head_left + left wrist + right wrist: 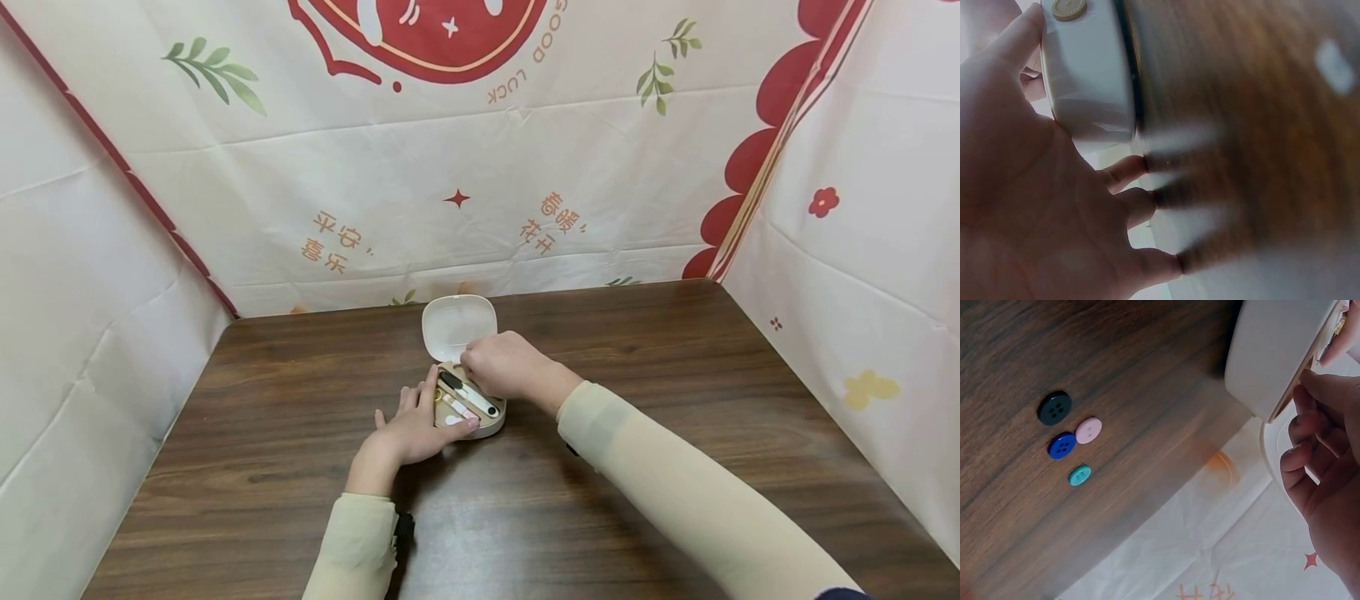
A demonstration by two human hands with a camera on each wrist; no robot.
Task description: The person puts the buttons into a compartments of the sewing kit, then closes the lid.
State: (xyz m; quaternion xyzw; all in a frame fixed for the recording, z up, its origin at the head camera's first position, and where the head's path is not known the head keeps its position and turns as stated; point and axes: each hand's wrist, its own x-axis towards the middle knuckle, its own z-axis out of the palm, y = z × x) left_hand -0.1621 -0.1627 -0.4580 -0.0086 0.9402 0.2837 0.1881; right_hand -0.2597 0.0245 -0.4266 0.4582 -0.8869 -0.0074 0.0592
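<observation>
A small cream case [491, 429] stands on the table with its white lid [450, 323] swung up at the back. Inside lie a white tool with a black end [468, 393], small white and pink pieces [459, 407] and a gold-coloured ring [438, 396]. Along the case's left and front edges, my left hand [408, 433] rests with fingers spread and fairly straight, several fingertips on the tabletop. My right hand [504, 364] is curled at the case's back right corner. Its thumb and forefinger tips reach inside the rim; whether they pinch anything is hidden.
In the right wrist view, a black button [1055, 407], a pink button [1089, 430], a blue button [1062, 445] and a teal button [1080, 475] lie on the wooden table [300, 400]. Printed cloth [405, 167] hangs behind the case. A tan round clasp [1069, 8] sits on the case's front.
</observation>
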